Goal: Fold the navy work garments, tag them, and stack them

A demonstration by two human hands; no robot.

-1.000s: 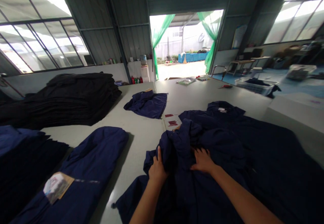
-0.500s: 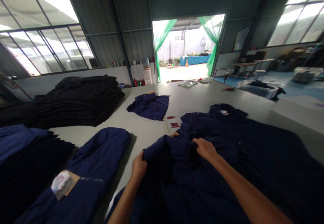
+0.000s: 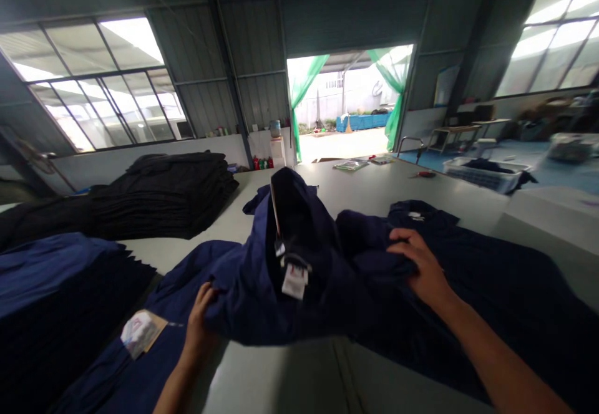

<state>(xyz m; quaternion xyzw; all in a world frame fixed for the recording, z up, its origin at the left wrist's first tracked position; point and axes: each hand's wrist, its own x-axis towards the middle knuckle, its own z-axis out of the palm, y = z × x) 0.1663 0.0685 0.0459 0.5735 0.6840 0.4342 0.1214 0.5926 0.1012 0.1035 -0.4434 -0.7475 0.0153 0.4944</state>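
A navy garment (image 3: pixel 327 295) with a collar or hood and a white neck label (image 3: pixel 294 280) hangs above the table between my hands. My left hand (image 3: pixel 202 314) is closed on its left side, and my right hand (image 3: pixel 418 264) grips the cloth on the right. The garment's neck opening faces me, and a tag dangles inside it. To the right, another navy jacket (image 3: pixel 505 277) lies spread on the table. A folded navy garment (image 3: pixel 173 302) with a tan card and white packet (image 3: pixel 140 333) lies at the left, partly behind my left hand.
A tall stack of black garments (image 3: pixel 159 196) stands at the back left, with a blue stack (image 3: pixel 51 289) nearer. Red-handled scissors (image 3: pixel 425 174) and plastic packets (image 3: pixel 350 165) lie on the far table (image 3: pixel 369 186). A white crate (image 3: pixel 486 174) stands beyond; a white box (image 3: pixel 552 221) is at right.
The garment has been lifted off the table and turned so its neck opening and label show. My hands have moved farther apart, and my view has tilted slightly up.
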